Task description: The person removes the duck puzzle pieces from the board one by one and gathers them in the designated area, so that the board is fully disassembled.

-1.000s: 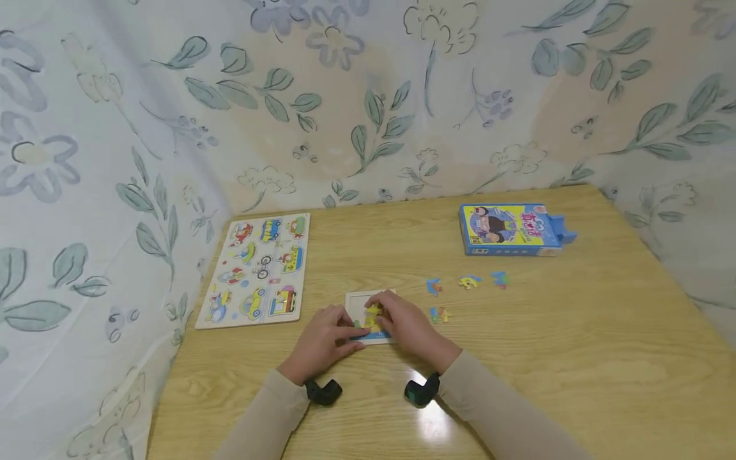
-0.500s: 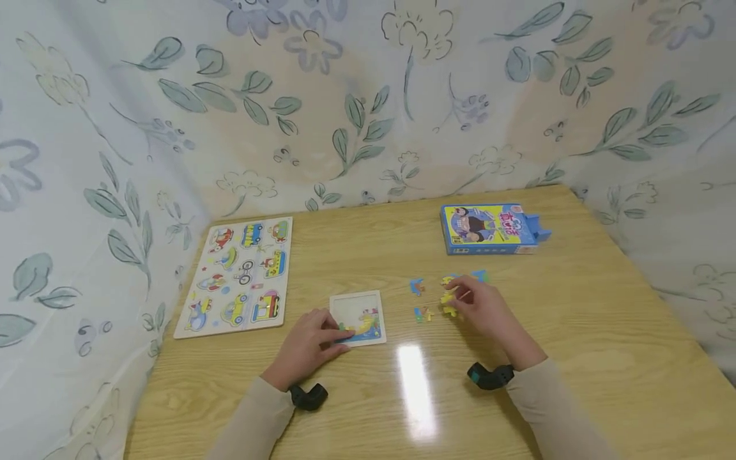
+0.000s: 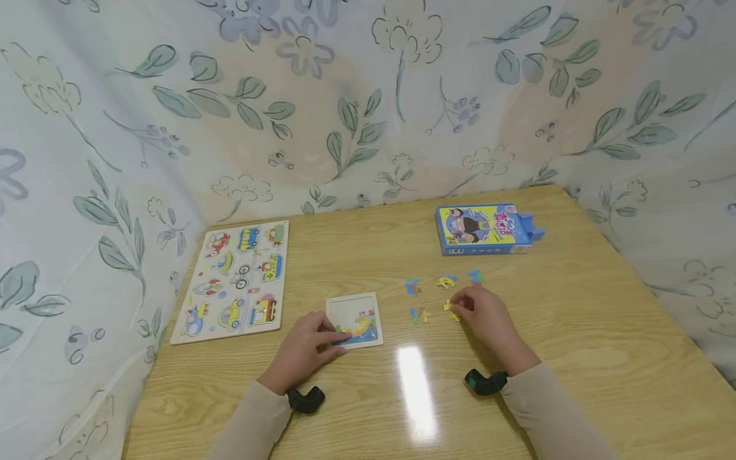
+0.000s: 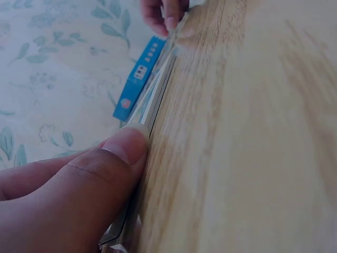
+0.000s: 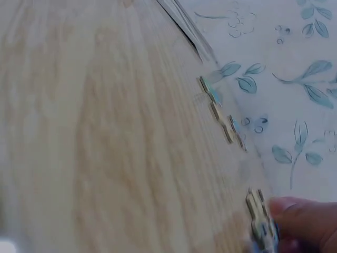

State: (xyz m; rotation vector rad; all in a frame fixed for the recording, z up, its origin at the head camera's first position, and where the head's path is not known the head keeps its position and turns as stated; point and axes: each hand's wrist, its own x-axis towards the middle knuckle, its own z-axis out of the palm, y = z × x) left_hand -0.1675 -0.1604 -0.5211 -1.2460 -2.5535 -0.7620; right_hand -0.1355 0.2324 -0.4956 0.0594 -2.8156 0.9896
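A small square puzzle tray [image 3: 349, 303], partly filled along its lower side and right side, lies on the table. My left hand [image 3: 305, 345] rests at its lower left corner, with the index finger across the picture and the thumb [image 4: 126, 145] against the near edge. To the right, my right hand [image 3: 485, 316] pinches a yellow puzzle piece [image 3: 450, 309] at the tabletop. Near it lie more loose jigsaw pieces: a blue and brown piece [image 3: 413, 288], a yellow and blue piece [image 3: 446, 281], a blue and green piece [image 3: 475, 276] and a multicoloured piece [image 3: 418, 315].
A wooden peg puzzle board [image 3: 230, 281] with vehicle pictures lies at the left. A blue and yellow box [image 3: 483, 229], its end flap open, lies at the back right. Floral cloth [image 3: 345, 147] hangs behind the wooden table [image 3: 356, 409]. Black cameras sit on both wrists.
My right hand has moved from the tray to the loose pieces on the right, carrying the yellow piece out and lowering it to the table. My left hand has stayed on the tray.
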